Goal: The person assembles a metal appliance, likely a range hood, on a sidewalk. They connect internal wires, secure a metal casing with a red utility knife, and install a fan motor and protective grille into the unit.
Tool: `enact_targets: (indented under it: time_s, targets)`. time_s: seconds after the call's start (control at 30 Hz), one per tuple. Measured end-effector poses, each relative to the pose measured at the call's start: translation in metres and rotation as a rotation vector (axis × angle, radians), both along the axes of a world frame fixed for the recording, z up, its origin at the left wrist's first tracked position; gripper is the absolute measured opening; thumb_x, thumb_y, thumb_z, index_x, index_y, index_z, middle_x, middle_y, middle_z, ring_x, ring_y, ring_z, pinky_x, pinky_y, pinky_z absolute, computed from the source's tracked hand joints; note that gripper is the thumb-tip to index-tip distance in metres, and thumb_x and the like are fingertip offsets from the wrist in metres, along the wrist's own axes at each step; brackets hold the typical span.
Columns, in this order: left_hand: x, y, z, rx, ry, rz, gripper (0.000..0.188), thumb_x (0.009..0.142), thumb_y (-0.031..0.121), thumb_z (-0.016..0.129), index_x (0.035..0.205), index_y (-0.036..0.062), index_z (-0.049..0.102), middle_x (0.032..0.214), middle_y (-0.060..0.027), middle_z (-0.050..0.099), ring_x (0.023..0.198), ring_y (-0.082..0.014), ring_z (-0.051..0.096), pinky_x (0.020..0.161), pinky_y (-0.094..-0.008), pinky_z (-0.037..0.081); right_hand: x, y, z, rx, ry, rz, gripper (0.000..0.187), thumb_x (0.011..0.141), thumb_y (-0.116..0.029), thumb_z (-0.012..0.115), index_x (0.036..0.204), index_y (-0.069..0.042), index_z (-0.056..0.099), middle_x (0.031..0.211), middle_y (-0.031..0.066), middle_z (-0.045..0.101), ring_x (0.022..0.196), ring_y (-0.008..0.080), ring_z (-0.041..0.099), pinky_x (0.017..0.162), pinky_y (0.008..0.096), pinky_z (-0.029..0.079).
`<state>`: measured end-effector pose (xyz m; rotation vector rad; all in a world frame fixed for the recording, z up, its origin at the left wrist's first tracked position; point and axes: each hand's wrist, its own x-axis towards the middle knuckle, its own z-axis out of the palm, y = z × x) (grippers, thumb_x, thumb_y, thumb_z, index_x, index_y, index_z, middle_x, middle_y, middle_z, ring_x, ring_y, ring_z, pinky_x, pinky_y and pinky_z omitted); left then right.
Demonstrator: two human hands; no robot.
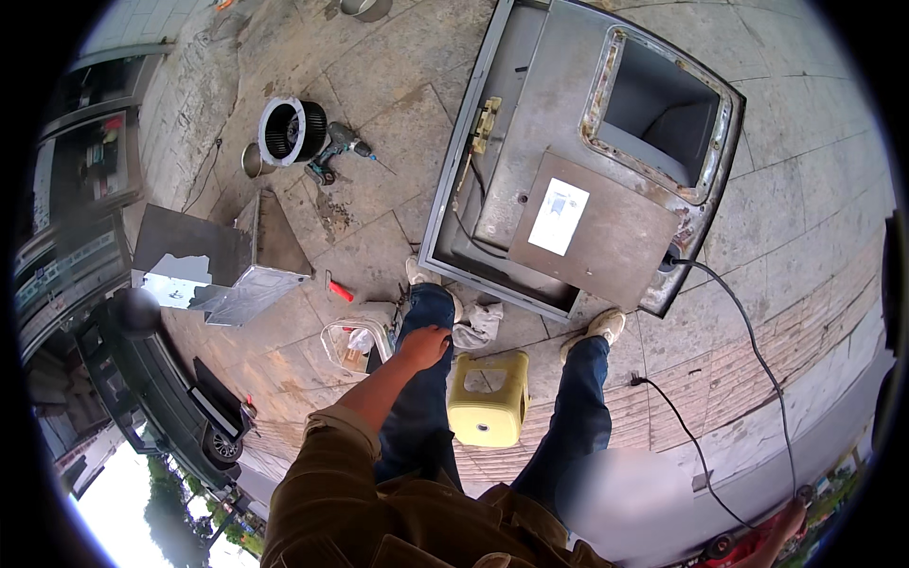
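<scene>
My left hand (426,347) is over my left knee, fingers curled; what they hold, if anything, is hidden. At the lower right edge my right hand (789,521) reaches beside a red object with black round parts (724,547), next to a black cable (748,322). Its fingers are too small and blurred to make out. Ahead of my feet lies a large metal range hood (559,104) with a rectangular opening. A brown metal panel with a white label (615,237) lies on it. Between my legs stands a yellow plastic stool (488,417).
Left on the paving are a black fan wheel (294,131), a cordless drill (331,156), an angular metal housing (222,265) and a red-handled tool (339,288). A clear container (352,343) and a grey rag (479,325) lie near my left foot. A plug (639,380) lies right; a dark vehicle (142,379) stands left.
</scene>
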<state>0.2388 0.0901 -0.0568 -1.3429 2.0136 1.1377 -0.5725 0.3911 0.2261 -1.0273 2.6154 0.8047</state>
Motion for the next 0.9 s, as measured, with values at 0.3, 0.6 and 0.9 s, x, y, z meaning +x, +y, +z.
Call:
enact_targets:
  time_s: [0.3, 0.6, 0.9]
  targets:
    - [-0.007, 0.008, -0.002, -0.058, 0.090, 0.258, 0.022, 0.087, 0.020, 0.055, 0.105, 0.0099, 0.062, 0.094, -0.0147, 0.064, 0.089, -0.0340, 0.064, 0.074, -0.0476, 0.053, 0.137, -0.073, -0.100, -0.238, -0.212, 0.260, 0.031, 0.091, -0.014, 0.059, 0.117, 0.002, 0.054, 0.117, 0.0195, 0.058, 0.110, 0.0355, 0.056, 0.090, 0.0435, 0.046]
    - [-0.066, 0.020, 0.022, 0.002, 0.353, 0.609, 0.028, 0.090, 0.021, 0.057, 0.116, 0.0116, 0.060, 0.097, -0.0118, 0.064, 0.091, -0.0324, 0.063, 0.078, -0.0426, 0.052, 0.342, -0.350, -0.072, -0.608, -0.585, 0.442, 0.044, 0.098, -0.016, 0.050, 0.139, -0.001, 0.043, 0.144, 0.0161, 0.044, 0.131, 0.0342, 0.044, 0.106, 0.0462, 0.037]
    - [-0.010, -0.009, 0.000, -0.123, 0.407, 0.876, 0.028, 0.088, 0.015, 0.058, 0.115, 0.0090, 0.062, 0.093, -0.0113, 0.066, 0.085, -0.0291, 0.065, 0.074, -0.0396, 0.052, 0.456, -0.455, -0.092, -0.625, -0.668, 0.473, 0.050, 0.100, -0.027, 0.049, 0.142, 0.000, 0.040, 0.148, 0.0181, 0.039, 0.136, 0.0324, 0.037, 0.110, 0.0443, 0.031]
